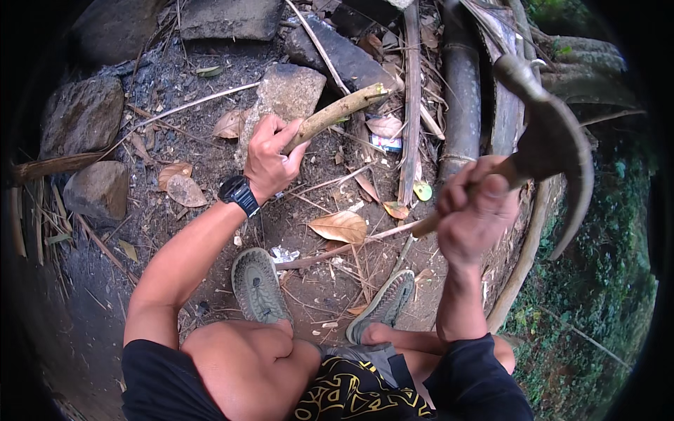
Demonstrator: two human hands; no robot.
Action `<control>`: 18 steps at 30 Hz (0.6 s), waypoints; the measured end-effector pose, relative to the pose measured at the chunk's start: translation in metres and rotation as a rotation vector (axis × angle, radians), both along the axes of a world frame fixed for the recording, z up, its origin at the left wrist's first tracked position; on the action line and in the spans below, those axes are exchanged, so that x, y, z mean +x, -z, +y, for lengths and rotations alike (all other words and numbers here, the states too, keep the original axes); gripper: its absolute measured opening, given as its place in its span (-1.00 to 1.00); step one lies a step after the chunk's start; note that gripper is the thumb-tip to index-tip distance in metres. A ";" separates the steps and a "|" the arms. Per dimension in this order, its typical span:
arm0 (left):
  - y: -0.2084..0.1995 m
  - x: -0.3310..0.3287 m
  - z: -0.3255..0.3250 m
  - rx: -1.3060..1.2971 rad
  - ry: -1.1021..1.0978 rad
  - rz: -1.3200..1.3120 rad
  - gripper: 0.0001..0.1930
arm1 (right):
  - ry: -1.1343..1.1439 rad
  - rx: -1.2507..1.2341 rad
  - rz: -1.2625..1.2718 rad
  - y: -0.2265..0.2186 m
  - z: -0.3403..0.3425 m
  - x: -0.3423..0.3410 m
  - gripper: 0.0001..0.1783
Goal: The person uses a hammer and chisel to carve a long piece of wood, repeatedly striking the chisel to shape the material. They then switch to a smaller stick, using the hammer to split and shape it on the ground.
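Observation:
My left hand point(275, 156), with a black watch on its wrist, is closed around the lower end of a short, thick wooden stick point(340, 112). The stick slants up to the right, across the edge of a flat tan stone point(289, 90). Its far end looks pale yellow-green, as if freshly cut. Raised on the right, my right hand point(477, 210) grips the wooden handle of a claw hammer point(544, 137). The hammer's round face points up and left, and its long curved claw bends downward. The hammer is apart from the stick.
Dark rocks point(84, 116) and a grey block point(230, 17) lie at the far left. A bamboo pole point(462, 105) and split wood run along the right, beside green plants point(597, 295). Dry leaves point(339, 226) and twigs litter the dirt around my sandals point(258, 284).

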State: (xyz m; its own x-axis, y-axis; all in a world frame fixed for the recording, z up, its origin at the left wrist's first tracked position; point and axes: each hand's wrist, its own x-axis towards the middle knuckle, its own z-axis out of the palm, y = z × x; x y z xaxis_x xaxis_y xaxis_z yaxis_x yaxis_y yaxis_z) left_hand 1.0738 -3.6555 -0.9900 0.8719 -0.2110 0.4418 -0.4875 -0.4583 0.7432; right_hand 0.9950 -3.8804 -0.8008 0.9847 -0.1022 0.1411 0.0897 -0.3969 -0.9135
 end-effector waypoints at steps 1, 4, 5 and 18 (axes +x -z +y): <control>0.000 0.000 -0.008 -0.009 0.013 0.006 -0.61 | 0.052 -0.314 -0.041 0.014 0.002 0.001 -0.69; 0.004 -0.001 -0.011 -0.014 0.034 0.003 -0.62 | 0.098 -0.578 0.118 0.061 -0.008 0.010 -0.63; 0.008 -0.001 -0.006 -0.010 0.017 -0.013 -0.62 | 0.087 -0.491 0.098 0.050 0.000 0.011 -0.63; 0.003 -0.008 -0.004 -0.015 -0.002 -0.007 -0.63 | 0.099 -0.431 0.220 0.082 0.003 -0.020 -0.67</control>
State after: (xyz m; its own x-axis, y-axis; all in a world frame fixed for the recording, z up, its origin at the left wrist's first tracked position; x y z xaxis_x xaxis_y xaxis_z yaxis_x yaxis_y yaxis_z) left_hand 1.0655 -3.6593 -0.9934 0.8693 -0.2030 0.4507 -0.4918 -0.4482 0.7465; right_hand 0.9752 -3.8776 -0.8825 0.9844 -0.1749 -0.0189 -0.1441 -0.7395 -0.6575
